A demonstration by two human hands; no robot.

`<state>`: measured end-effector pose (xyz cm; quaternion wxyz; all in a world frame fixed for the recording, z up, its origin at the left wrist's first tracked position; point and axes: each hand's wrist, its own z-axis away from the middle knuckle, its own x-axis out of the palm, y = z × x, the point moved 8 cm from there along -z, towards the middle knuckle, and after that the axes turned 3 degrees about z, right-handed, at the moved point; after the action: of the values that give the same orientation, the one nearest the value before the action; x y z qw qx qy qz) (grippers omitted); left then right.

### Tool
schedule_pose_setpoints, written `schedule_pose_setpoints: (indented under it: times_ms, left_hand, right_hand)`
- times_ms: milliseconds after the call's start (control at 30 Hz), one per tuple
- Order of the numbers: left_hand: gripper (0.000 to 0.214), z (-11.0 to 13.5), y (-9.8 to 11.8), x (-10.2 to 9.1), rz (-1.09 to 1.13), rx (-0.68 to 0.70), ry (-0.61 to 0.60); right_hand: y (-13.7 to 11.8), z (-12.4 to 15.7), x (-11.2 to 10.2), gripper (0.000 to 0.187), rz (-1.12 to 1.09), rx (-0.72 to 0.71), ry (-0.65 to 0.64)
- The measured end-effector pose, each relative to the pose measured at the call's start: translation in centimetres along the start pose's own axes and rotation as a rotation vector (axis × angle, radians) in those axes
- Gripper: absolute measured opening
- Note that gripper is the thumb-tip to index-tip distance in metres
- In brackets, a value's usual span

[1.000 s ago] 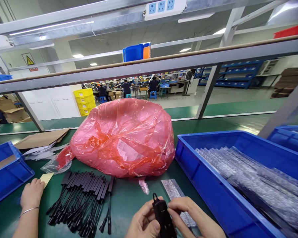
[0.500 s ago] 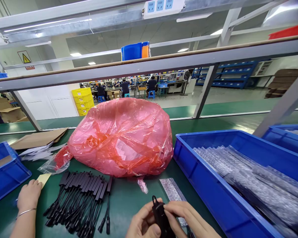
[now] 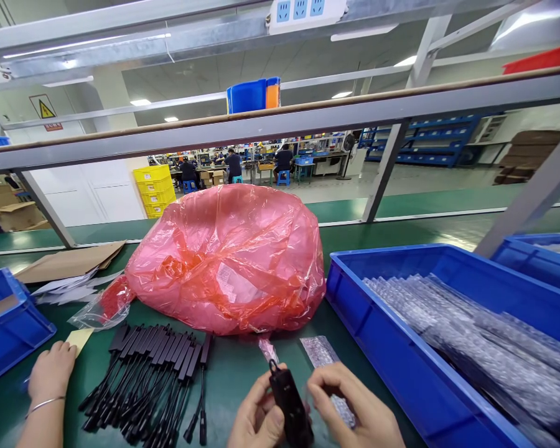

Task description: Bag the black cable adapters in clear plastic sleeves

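Note:
My left hand [image 3: 257, 414] is closed around a black oblong device [image 3: 290, 401], which has a small loop at its top end. My right hand [image 3: 359, 404] is just right of the device, apart from it, its thumb and forefinger bent with a gap between them; nothing shows in its fingers. Beneath and behind it lies a clear bubble-wrap sleeve [image 3: 320, 351], partly hidden by the hand. Left of my hands, a row of black cabled adapters [image 3: 168, 348] is laid out side by side. Another person's hand [image 3: 51, 373], with a bracelet, rests by a yellowish paper slip [image 3: 80, 339].
A large pink plastic bag [image 3: 228, 261] fills the middle of the green bench. To the right, a blue bin [image 3: 382, 330] holds bubble-wrapped pieces [image 3: 471, 336]. Another blue bin [image 3: 14, 342] stands at left, near papers [image 3: 68, 289] and cardboard [image 3: 70, 261]. A metal shelf frame [image 3: 182, 134] spans above.
My left hand has shifted slightly left with the black device. My right hand has come away from the device, leaving a gap. The other person's hand is nearly still.

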<state>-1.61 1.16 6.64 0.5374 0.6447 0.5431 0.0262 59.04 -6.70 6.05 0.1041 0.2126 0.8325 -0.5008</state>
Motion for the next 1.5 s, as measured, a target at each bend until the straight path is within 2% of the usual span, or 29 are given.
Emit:
schedule_pose_setpoints:
  times_ms: [100, 200, 300, 367, 433, 533, 633, 733, 800, 933, 1100, 1167, 1233, 1267, 1333, 1367, 1400, 1433, 1500]
  left_hand:
    - [0.067, 0.1, 0.5, 0.1, 0.128, 0.057, -0.019]
    - [0.064, 0.1, 0.2, 0.2, 0.11, 0.123, -0.046]
    - [0.074, -0.1, 0.4, 0.3, 0.041, 0.189, -0.066]
    - [0.077, -0.3, 0.4, 0.3, 0.032, 0.188, -0.056]
    - [0.076, -0.5, -0.3, 0.2, 0.04, 0.153, -0.026]
    - [0.076, -1.1, -2.6, 0.3, 0.022, 0.162, 0.0]
    - [0.073, -1.9, -5.2, 1.2, -0.016, 0.368, -0.072]
    - [0.092, -2.7, -7.8, 2.2, -0.043, 0.483, -0.148]
    - [0.099, -3.1, -9.0, 2.4, -0.002, 0.454, -0.158]
    - [0.088, -3.2, -9.7, 2.6, 0.148, 0.393, -0.191]
    - [0.078, -4.1, -10.2, 2.2, 0.099, 0.325, -0.217]
    - [0.072, -3.5, -8.2, 1.8, 0.066, 0.259, -0.213]
    - [0.063, -0.9, -4.0, 2.1, 0.163, 0.161, -0.234]
    - [0.061, 1.3, -1.4, 3.0, 0.315, 0.077, -0.291]
    - [0.051, 8.1, 5.3, 7.3, 0.739, -0.058, -0.652]
    - [0.042, 11.6, 8.6, 9.3, 0.8, -0.069, -0.758]
    - [0.029, 15.0, 11.3, 11.2, 0.826, -0.075, -0.826]
    - [0.026, 18.1, 13.5, 13.0, 0.849, -0.081, -0.876]
    - [0.022, 23.3, 16.8, 16.4, 0.892, -0.099, -0.944]
  right_hand:
    - [4.1, -2.1, 2.1, 0.026, 0.133, 0.108, -0.151]
    - [7.8, -4.5, 5.9, 0.026, 0.366, 0.086, -0.312]
    - [10.5, -6.2, 9.7, 0.018, 0.477, 0.051, -0.357]
    - [11.5, -6.6, 11.4, 0.015, 0.551, 0.021, -0.382]
    - [11.8, -6.3, 12.0, 0.023, 0.619, -0.011, -0.392]
    - [11.2, -4.7, 11.4, 0.035, 0.689, -0.074, -0.394]
    - [10.2, -2.6, 11.6, 0.038, 0.705, -0.183, -0.471]
    - [10.4, -1.9, 12.9, 0.04, 0.734, -0.247, -0.526]
    - [11.3, -2.9, 13.7, 0.045, 0.773, -0.249, -0.516]
    - [12.6, -5.4, 15.3, 0.044, 0.827, -0.248, -0.5]
    - [12.9, -6.1, 15.7, 0.04, 0.843, -0.245, -0.471]
    - [12.8, -6.0, 15.3, 0.043, 0.823, -0.243, -0.452]
    - [12.4, -5.9, 14.5, 0.046, 0.794, -0.238, -0.426]
    - [12.2, -5.9, 14.0, 0.045, 0.778, -0.232, -0.411]
    - [11.2, -5.9, 12.6, 0.037, 0.742, -0.209, -0.376]
    - [10.5, -5.8, 11.8, 0.033, 0.722, -0.194, -0.355]
    - [9.7, -5.7, 10.9, 0.031, 0.706, -0.182, -0.33]
    - [8.7, -5.5, 10.0, 0.03, 0.668, -0.163, -0.313]
    - [7.2, -4.8, 8.6, 0.03, 0.483, -0.072, -0.326]
